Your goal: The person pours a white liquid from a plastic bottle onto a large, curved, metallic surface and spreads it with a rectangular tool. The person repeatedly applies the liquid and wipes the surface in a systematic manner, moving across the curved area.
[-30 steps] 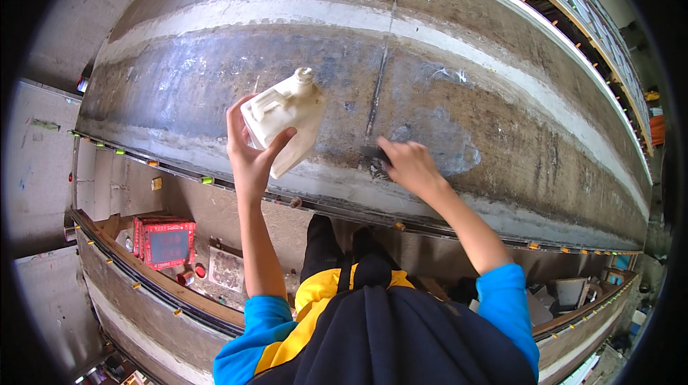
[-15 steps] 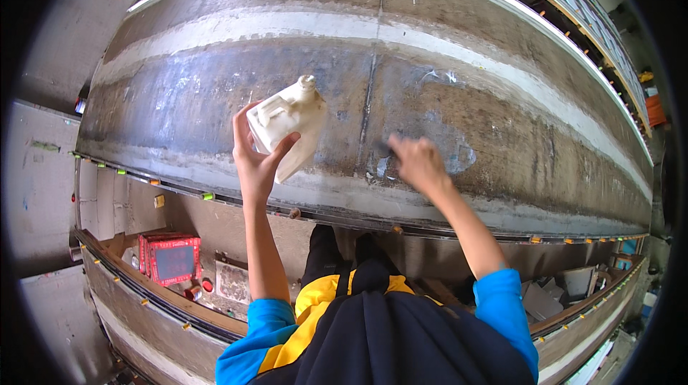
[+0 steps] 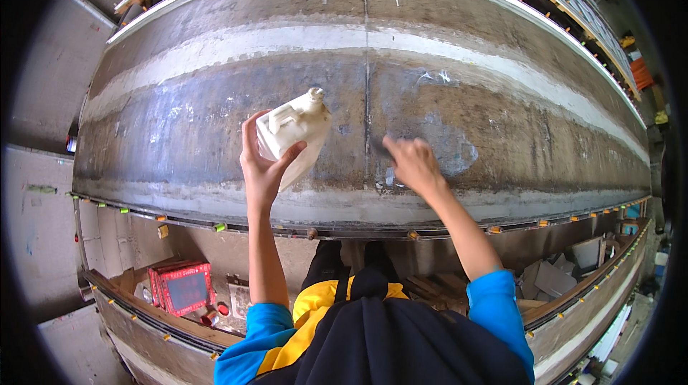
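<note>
My left hand [image 3: 261, 166] grips a white plastic jug [image 3: 304, 145] around its body. The jug is tilted, its narrow neck pointing away from me, above a long, stained brown tabletop [image 3: 287, 84] with pale stripes. To the right of a dark seam [image 3: 368, 91], my right hand [image 3: 417, 166] is closed low over the surface. A small dark blurred thing [image 3: 383, 145] shows at its fingertips; its kind cannot be made out. Just beyond that hand lies a shiny grey patch [image 3: 451, 145] on the tabletop.
Orange and green pegs [image 3: 219, 227] line the near edge of the tabletop. Below on the left is a red-framed box [image 3: 183, 288] beside a small red lid. Broken grey pieces [image 3: 555, 277] lie at lower right. Another long panel [image 3: 165, 345] stands behind me.
The whole view has turned and shifted slightly. The jug sits a little nearer the seam, still in my left hand. My right hand stays close to the same spot, its fingertips blurred.
</note>
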{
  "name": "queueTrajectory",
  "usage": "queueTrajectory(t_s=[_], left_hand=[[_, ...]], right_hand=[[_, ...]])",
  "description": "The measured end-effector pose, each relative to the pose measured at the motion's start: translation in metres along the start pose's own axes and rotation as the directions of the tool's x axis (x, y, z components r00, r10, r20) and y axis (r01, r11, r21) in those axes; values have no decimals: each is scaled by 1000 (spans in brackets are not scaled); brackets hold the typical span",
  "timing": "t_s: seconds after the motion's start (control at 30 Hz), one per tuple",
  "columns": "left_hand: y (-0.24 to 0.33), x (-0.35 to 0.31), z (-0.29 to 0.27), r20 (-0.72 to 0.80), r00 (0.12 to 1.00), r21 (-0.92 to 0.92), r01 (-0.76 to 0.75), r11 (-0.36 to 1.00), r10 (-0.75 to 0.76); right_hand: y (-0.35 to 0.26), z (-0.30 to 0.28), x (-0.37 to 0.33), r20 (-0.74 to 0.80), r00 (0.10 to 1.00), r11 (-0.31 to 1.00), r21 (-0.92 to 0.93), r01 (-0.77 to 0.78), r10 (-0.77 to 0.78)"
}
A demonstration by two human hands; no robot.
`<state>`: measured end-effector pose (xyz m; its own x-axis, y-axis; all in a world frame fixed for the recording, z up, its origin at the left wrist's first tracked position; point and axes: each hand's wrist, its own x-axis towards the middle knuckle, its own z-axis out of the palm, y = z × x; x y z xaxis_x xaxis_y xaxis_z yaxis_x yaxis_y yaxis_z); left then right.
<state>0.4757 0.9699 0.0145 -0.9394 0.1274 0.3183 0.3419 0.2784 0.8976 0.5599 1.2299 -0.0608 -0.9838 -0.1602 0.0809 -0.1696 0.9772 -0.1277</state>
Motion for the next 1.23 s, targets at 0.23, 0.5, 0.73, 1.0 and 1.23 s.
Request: queueTrajectory(t_s=[0.23,0.5,0.73,1.0,1.23], left_hand=[[-4,26,7,135,991,-38,-2,999,7],[-17,44,7,220,975,-115,-5,993,30],[-26,58,-4,212,976,-174,-15,985,52],[-22,62,-4,253,964,-86,-60,994,80],[-28,61,1,287,957,-151,2,988,42]], right_hand=[[-15,-23,-64,175,954,941,195,-275,243],[-46,-4,-32,84,695,699,-116,-705,714],[-89,-9,32,268,738,702,234,-673,619],[-13,-3,-13,67,408,403,72,-912,911],[-64,-6,28,177,653,583,326,-745,736]])
